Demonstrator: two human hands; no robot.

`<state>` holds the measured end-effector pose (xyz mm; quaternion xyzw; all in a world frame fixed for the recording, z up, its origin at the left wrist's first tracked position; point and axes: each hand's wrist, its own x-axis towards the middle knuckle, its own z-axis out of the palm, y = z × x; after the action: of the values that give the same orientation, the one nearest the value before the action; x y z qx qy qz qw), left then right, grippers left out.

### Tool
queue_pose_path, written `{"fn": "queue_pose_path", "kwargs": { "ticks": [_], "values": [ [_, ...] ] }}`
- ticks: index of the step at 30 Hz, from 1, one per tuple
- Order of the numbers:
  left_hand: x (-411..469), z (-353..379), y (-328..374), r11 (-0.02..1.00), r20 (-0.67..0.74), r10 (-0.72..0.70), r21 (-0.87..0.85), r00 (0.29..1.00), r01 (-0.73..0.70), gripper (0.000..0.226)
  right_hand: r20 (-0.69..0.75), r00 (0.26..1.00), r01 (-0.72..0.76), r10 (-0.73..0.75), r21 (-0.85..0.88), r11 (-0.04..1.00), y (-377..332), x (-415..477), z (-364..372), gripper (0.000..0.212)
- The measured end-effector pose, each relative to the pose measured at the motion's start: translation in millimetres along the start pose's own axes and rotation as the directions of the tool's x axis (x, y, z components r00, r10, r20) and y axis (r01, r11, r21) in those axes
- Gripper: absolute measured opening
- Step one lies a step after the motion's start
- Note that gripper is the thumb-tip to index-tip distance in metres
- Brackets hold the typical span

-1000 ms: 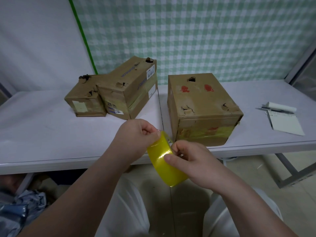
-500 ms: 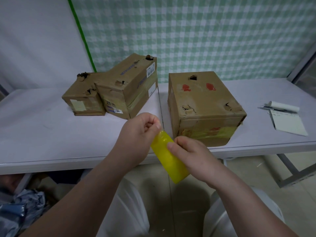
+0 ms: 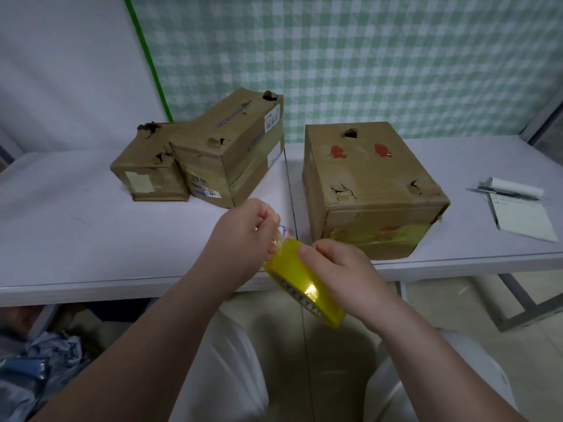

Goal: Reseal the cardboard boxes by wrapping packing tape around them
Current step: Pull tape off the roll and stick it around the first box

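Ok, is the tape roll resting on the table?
No, the right hand holds the tape roll off the table; the left hand pinches its end.

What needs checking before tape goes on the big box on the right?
1. Roll secured: ok. The right hand grips the tape roll.
2. Free end found: ok. The left hand pinches the tape end at the roll's upper edge.
3. Enough tape drawn out: not ok. Only a short tab is lifted.
4. Box at hand: ok. The large box stands at the front edge of the table, just beyond the hands.
5. Wrap path free: cannot tell. The box's back and underside are hidden.
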<state>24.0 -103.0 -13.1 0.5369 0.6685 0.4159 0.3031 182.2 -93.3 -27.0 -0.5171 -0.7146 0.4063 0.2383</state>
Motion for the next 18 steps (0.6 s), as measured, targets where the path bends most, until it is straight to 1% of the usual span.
{"fn": "queue_pose_path", "kwargs": {
  "ticks": [1, 2, 4, 7, 10, 13, 18],
  "values": [
    [0, -1, -1, 1.000, 0.016, -0.017, 0.018, 1.000, 0.017, 0.011, -0.002, 1.000, 0.001, -0.001, -0.009, 1.000, 0, 0, 1, 0.038],
    [0, -2, -2, 0.998, 0.036, -0.033, 0.051, 0.999, 0.031, 0.012, -0.002, 1.000, 0.002, -0.002, -0.016, 1.000, 0, 0, 1, 0.037],
    [1, -6, -5, 0.994, 0.094, -0.059, 0.102, 0.994, 0.050, 0.021, -0.003, 1.000, -0.003, 0.003, -0.031, 1.000, 0, 0, 2, 0.037],
    [1, -9, -6, 0.993, 0.118, -0.060, 0.105, 0.991, 0.047, 0.024, 0.000, 1.000, -0.021, 0.021, -0.042, 0.999, 0, 0, 4, 0.038],
    [0, -10, -5, 0.994, 0.079, -0.010, 0.111, 0.997, 0.001, 0.027, -0.005, 1.000, -0.029, 0.028, -0.035, 0.999, -2, 1, 4, 0.039],
    [-2, -10, -2, 0.994, 0.045, 0.055, 0.092, 0.997, -0.059, 0.031, -0.001, 1.000, -0.027, 0.027, -0.039, 0.999, -7, 2, 1, 0.046],
    [-8, -8, 11, 0.972, 0.018, 0.210, 0.100, 0.978, -0.210, 0.030, 0.034, 0.997, -0.070, 0.073, -0.074, 0.995, -12, 1, -9, 0.057]
  ]
}}
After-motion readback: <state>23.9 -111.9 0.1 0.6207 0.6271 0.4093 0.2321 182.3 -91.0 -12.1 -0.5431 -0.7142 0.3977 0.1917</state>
